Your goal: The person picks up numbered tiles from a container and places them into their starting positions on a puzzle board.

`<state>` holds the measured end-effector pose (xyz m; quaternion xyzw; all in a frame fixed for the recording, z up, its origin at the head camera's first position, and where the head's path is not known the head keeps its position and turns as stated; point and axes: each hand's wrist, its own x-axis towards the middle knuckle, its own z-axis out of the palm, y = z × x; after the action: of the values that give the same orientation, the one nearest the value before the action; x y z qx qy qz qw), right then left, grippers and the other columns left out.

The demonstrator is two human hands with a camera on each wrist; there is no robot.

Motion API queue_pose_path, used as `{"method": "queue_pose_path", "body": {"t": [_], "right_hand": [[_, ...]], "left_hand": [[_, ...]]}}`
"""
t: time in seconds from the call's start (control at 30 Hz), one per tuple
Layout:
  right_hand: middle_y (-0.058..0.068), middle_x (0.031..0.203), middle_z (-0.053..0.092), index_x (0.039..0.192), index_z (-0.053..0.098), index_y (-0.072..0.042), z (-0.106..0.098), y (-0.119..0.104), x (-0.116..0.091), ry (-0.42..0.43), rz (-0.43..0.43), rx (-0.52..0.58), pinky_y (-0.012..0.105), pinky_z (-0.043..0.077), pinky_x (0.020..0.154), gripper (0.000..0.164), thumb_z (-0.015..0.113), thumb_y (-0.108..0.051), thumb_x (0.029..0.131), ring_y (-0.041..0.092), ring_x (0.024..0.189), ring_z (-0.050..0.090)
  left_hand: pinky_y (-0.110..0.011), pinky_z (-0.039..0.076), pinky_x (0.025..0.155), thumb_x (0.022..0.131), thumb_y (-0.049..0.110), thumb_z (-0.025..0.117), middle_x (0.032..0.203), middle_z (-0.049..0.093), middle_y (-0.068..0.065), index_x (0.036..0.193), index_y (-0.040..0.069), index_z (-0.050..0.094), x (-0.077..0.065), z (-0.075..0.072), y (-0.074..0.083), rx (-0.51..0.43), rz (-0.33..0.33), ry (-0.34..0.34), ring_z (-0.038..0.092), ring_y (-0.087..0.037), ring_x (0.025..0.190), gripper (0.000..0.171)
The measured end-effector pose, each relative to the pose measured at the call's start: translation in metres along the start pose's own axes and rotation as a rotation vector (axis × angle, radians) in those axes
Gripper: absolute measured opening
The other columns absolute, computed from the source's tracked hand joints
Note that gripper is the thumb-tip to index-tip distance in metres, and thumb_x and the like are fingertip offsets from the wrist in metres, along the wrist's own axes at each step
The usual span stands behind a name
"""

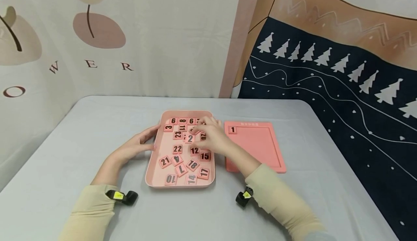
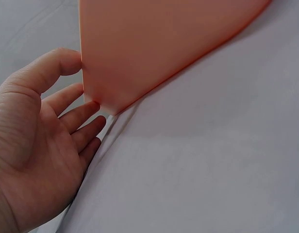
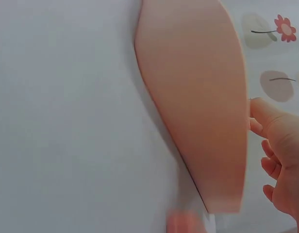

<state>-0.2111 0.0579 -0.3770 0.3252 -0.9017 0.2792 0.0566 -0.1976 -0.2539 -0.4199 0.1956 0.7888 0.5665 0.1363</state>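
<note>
A pink tray [image 1: 150,170] lies on the table, scattered with number tiles, among them a 22 tile [image 1: 177,149] and a 21 tile [image 1: 165,161]. My left hand [image 1: 135,145] touches the tray's left side with spread fingers. In the left wrist view, the thumb and fingertips [image 2: 92,107] rest against its outer wall. My right hand [image 1: 211,136] reaches over the tray's right rim and pinches a tile marked 2 [image 1: 189,138] between thumb and fingers. This tile overlaps another one behind it. The right wrist view shows that hand's curled fingers [image 3: 271,167] beyond the tray wall; the tile is hidden there.
Right of the tray lies a pink framed board [image 1: 254,147] with a 1 tile [image 1: 232,130] in its upper left corner. My right forearm crosses the board's lower left part. A pale cloth [image 1: 182,215] covers the table, and printed curtains [image 1: 176,53] hang behind it.
</note>
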Motion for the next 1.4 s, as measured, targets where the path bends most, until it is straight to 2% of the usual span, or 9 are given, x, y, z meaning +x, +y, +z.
{"method": "queue_pose_path", "body": {"t": [0.3, 0.57, 1.0, 1.4], "right_hand": [[0.001, 0.107, 0.05, 0.098, 0.073, -0.017, -0.028, 0.034, -0.028, 0.088, -0.055, 0.009, 0.042, 0.029, 0.089, 0.028, 0.083, -0.024, 0.073, 0.019, 0.103, 0.041], [0.002, 0.106, 0.05, 0.095, 0.073, -0.018, -0.045, 0.073, -0.048, 0.116, -0.035, -0.016, 0.043, 0.028, 0.086, 0.025, 0.084, -0.021, 0.074, 0.023, 0.105, 0.041], [0.005, 0.108, 0.051, 0.101, 0.074, -0.012, -0.07, 0.123, -0.061, 0.06, 0.06, -0.038, 0.043, 0.026, 0.084, 0.027, 0.081, -0.016, 0.076, 0.026, 0.106, 0.04], [0.007, 0.111, 0.05, 0.105, 0.074, -0.011, -0.074, 0.147, -0.061, -0.002, 0.133, -0.071, 0.046, 0.025, 0.089, 0.027, 0.079, -0.019, 0.079, 0.028, 0.106, 0.04]], "left_hand": [[-0.054, 0.009, 0.113, 0.089, 0.009, 0.065, 0.155, 0.021, -0.018, 0.152, 0.003, 0.022, -0.001, 0.0, 0.0, -0.012, -0.012, 0.001, 0.013, -0.035, 0.142, 0.076], [-0.053, 0.008, 0.113, 0.089, 0.01, 0.065, 0.156, 0.02, -0.016, 0.152, 0.005, 0.022, 0.0, 0.0, 0.0, -0.022, -0.028, 0.004, 0.012, -0.034, 0.143, 0.076], [-0.055, 0.008, 0.113, 0.089, 0.009, 0.064, 0.156, 0.018, -0.019, 0.152, 0.003, 0.02, -0.001, 0.001, 0.002, -0.016, -0.025, 0.002, 0.011, -0.037, 0.142, 0.077], [-0.056, 0.007, 0.113, 0.089, 0.009, 0.064, 0.156, 0.018, -0.019, 0.152, 0.003, 0.021, -0.001, 0.001, 0.0, -0.019, -0.029, 0.004, 0.01, -0.037, 0.143, 0.076]]}}
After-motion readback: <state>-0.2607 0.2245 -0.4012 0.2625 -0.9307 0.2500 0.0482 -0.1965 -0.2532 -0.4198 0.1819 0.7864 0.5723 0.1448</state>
